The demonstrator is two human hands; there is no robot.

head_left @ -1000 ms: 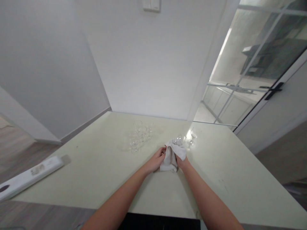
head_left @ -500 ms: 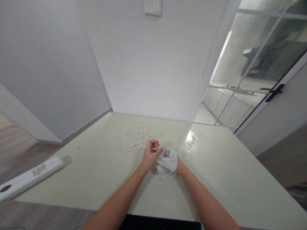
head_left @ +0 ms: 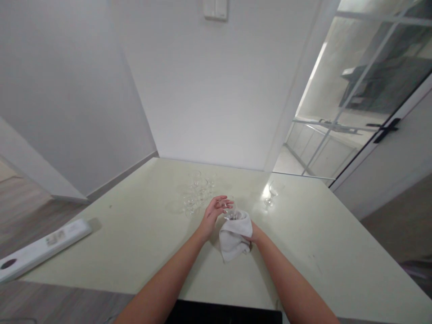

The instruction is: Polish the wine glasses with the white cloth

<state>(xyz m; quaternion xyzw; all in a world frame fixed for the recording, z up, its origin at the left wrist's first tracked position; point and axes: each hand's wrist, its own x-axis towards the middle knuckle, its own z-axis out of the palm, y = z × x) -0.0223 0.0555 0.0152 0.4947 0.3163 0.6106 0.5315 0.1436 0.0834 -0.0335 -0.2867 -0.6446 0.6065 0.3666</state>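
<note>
Over the middle of the table, my left hand [head_left: 212, 214] has its fingers curved around the clear bowl of a stemmed glass [head_left: 231, 212]. My right hand [head_left: 254, 234] grips a white cloth [head_left: 233, 236], which is wrapped about the lower part of that glass and hangs down in a loose fold. Most of the right fingers are hidden behind the cloth, and so is the glass's foot. To the left and beyond my hands stands a group of several clear stemmed glasses [head_left: 199, 189]. A single stemmed glass [head_left: 271, 194] stands upright to the right.
The pale table [head_left: 135, 234] meets a white wall [head_left: 212, 112] at its far edge. A white power strip [head_left: 50, 245] lies at the left edge. Something black [head_left: 226, 312] sits at the near edge. A glazed door with a black handle [head_left: 386, 130] is at right.
The left fingers have stretched further across the glass's bowl. The cloth has shifted and spread lower, leaving more of the glass uncovered.
</note>
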